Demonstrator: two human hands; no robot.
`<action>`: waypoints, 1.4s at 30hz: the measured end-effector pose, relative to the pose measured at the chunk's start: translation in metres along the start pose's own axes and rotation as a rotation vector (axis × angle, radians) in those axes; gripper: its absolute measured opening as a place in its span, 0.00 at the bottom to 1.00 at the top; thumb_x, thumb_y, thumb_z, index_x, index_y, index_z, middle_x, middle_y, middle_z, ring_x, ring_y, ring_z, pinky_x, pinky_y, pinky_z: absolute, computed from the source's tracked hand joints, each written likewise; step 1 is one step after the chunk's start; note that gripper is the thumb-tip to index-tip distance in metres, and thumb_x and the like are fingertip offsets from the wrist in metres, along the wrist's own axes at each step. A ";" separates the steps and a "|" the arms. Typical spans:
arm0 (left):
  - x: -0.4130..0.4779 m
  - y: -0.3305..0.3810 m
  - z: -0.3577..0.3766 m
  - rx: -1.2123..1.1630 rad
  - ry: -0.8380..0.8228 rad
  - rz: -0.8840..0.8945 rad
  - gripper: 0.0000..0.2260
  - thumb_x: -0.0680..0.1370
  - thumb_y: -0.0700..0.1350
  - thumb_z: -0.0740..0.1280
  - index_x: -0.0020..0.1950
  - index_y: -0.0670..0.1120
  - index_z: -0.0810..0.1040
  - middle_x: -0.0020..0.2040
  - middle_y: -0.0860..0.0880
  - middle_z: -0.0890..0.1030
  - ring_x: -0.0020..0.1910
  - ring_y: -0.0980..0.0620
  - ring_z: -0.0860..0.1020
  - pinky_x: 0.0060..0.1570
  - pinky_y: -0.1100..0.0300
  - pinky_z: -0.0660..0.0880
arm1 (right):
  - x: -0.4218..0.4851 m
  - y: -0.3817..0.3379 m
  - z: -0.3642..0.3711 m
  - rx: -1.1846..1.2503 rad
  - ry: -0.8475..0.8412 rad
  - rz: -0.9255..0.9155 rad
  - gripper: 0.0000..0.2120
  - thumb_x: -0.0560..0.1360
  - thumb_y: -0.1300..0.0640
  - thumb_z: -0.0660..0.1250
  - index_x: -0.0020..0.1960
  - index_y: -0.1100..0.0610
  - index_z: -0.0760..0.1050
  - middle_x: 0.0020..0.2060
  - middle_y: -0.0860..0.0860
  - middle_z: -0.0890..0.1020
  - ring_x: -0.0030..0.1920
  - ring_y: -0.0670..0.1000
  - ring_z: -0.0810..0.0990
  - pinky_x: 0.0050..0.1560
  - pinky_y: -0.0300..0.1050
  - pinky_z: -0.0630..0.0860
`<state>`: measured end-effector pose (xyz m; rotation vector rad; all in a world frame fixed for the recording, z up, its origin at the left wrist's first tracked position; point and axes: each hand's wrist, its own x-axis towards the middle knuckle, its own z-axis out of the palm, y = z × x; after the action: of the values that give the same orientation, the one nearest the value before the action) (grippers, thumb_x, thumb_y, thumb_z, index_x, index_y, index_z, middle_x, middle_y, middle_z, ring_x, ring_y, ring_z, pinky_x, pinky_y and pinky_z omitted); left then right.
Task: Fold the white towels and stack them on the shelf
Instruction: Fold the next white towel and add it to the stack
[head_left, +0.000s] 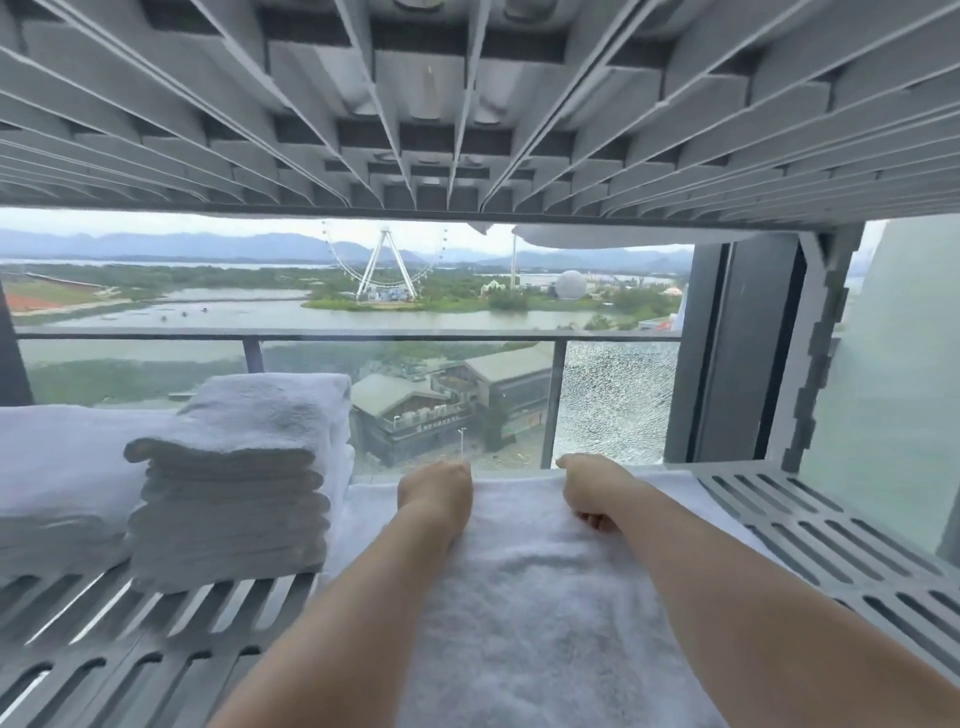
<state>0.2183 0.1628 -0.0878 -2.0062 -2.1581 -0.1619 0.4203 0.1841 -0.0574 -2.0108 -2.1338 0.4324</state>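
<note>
Towel (530, 597): white, spread flat on the grey slatted shelf (810, 540), running from the near edge right to the back, between both forearms.
Left hand (436, 488): at the towel's far edge, fingers curled down into a fist over it, so it looks like it's gripping that edge.
Right hand (592, 491): same deal just beside it, knuckles up, fingers and thumb clenched on the far edge.
Stack (234, 483): folded white towels, pretty neat, on the same shelf left of the flat one and just beside it.
Pile (57, 478): more folded white cloth further left, touching the stack.
Upper shelf (467, 130): ribbed grey underside right overhead.
Outside: balcony railing (363, 336), 1 shattered glass pane (618, 405), Ferris wheel (385, 260) across the water.
</note>
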 end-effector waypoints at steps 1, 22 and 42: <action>0.000 0.000 0.000 0.010 0.004 -0.007 0.21 0.79 0.34 0.55 0.70 0.47 0.72 0.67 0.46 0.75 0.63 0.42 0.78 0.46 0.52 0.73 | 0.002 0.000 0.000 -0.019 -0.009 0.010 0.30 0.73 0.71 0.51 0.71 0.54 0.69 0.42 0.60 0.84 0.31 0.58 0.82 0.28 0.46 0.78; -0.070 -0.002 -0.047 -0.062 0.376 -0.007 0.07 0.80 0.44 0.62 0.50 0.50 0.79 0.44 0.48 0.83 0.44 0.43 0.81 0.39 0.54 0.78 | -0.063 0.044 -0.008 -0.301 0.414 -0.173 0.08 0.76 0.62 0.62 0.51 0.54 0.78 0.54 0.55 0.73 0.58 0.57 0.71 0.58 0.54 0.74; -0.264 0.047 -0.054 -0.169 0.303 -0.284 0.09 0.78 0.41 0.62 0.50 0.50 0.81 0.48 0.46 0.83 0.48 0.42 0.81 0.40 0.53 0.74 | -0.201 0.113 0.021 -0.176 0.469 -0.462 0.12 0.75 0.62 0.60 0.53 0.51 0.78 0.47 0.53 0.82 0.50 0.58 0.80 0.49 0.47 0.74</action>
<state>0.2857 -0.1024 -0.0935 -1.6112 -2.2743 -0.6630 0.5338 -0.0124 -0.1007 -1.4228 -2.2671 -0.2770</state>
